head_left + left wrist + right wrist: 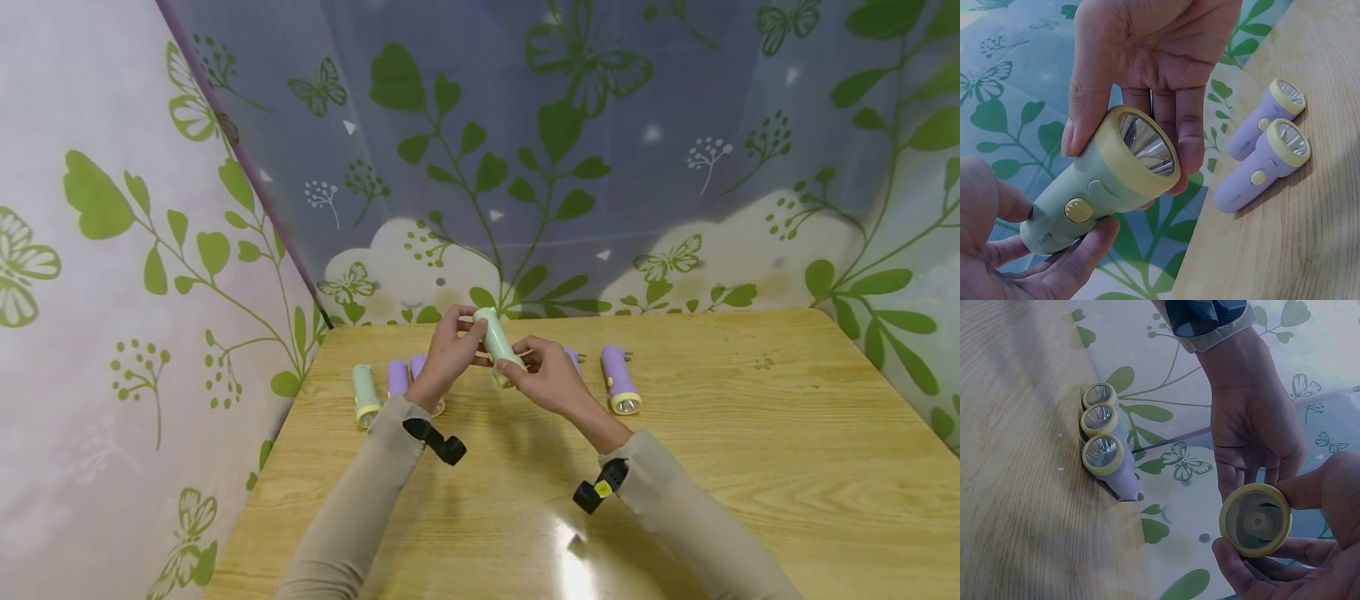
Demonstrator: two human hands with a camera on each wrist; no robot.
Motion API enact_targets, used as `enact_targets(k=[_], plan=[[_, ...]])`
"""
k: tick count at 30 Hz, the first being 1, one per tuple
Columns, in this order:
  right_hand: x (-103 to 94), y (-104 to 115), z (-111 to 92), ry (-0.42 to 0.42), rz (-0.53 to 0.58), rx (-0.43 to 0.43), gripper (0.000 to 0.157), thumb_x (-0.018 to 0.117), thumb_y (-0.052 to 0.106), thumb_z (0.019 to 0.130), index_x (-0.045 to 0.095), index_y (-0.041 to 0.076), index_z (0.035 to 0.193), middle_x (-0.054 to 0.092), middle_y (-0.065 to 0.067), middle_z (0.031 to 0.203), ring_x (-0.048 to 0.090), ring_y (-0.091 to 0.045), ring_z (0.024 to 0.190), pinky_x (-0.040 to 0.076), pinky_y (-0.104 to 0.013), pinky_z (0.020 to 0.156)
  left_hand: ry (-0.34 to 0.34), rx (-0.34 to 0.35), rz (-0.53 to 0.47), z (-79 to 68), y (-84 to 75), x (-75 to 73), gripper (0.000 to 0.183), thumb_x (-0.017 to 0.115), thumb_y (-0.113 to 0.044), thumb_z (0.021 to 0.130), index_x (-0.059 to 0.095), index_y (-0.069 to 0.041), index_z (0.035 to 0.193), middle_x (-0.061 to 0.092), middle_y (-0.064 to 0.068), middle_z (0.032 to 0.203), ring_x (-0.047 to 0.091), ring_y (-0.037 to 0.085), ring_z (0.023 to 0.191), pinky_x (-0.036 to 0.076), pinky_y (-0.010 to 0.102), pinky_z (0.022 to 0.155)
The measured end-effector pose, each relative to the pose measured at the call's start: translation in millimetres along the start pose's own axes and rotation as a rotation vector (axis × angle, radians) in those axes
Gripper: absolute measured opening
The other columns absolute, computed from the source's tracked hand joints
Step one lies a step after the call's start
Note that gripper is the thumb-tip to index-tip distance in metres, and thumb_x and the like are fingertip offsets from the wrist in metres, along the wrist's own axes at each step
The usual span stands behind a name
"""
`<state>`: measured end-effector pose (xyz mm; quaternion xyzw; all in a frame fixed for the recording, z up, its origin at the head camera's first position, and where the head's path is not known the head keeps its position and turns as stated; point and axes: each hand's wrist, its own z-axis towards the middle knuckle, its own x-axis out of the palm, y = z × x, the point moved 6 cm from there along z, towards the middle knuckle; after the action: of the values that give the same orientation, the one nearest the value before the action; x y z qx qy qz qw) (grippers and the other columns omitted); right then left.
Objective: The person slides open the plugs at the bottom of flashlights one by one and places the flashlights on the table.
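Note:
A mint-green flashlight point(497, 340) with a pale yellow head ring is held up above the table by both hands. My left hand point(452, 354) grips its tail end, thumb and fingers around the green body. At the yellow head, my right hand point(549, 375) holds the rim between thumb and fingers. The left wrist view shows the flashlight's yellow switch point(1079, 210) facing the camera. In the right wrist view its round lens point(1257, 520) points at the camera, showing the reflector inside.
On the wooden table point(750, 467), a green flashlight point(364, 396) and two purple ones, partly behind my left arm, lie at left. To the right is a purple flashlight point(620, 380); another is mostly hidden by my right hand. A patterned cloth point(480, 167) hangs behind.

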<state>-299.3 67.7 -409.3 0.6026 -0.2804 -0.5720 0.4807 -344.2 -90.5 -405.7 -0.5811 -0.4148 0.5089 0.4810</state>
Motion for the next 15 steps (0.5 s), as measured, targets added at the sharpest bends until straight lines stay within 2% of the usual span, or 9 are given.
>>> enact_targets(k=[5,11,15], plan=[[0.1,-1.0,-0.1,0.001,0.008,0.001,0.031,0.068,0.027,0.097,0.065,0.003,0.118,0.076,-0.018,0.095,0.072,-0.017,0.076,0.056,-0.029,0.063,0.017,0.005,-0.013,-0.2,0.2,0.1,0.037,0.051,-0.029,0.107,0.046,-0.011,0.139,0.054,0.018,0.126,0.069,0.026,0.088,0.064,0.043,0.079],[0.3,0.3,-0.4,0.001,0.007,-0.001,0.031,0.069,0.027,0.097,0.066,0.003,0.116,0.077,-0.018,0.095,0.073,-0.017,0.076,0.056,-0.029,0.062,0.026,0.002,-0.024,-0.7,-0.2,-0.7,0.037,0.051,-0.028,0.107,0.046,-0.01,0.139,0.053,0.018,0.125,0.069,0.03,0.091,0.065,0.036,0.074],[0.5,1.3,0.0,-0.002,0.004,-0.002,0.03,0.069,0.026,0.097,0.066,0.003,0.115,0.077,-0.018,0.094,0.073,-0.018,0.076,0.056,-0.028,0.062,0.034,-0.003,-0.016,-1.1,-0.6,-1.4,0.037,0.05,-0.028,0.107,0.045,-0.011,0.14,0.052,0.018,0.127,0.069,0.031,0.093,0.064,0.035,0.074]])
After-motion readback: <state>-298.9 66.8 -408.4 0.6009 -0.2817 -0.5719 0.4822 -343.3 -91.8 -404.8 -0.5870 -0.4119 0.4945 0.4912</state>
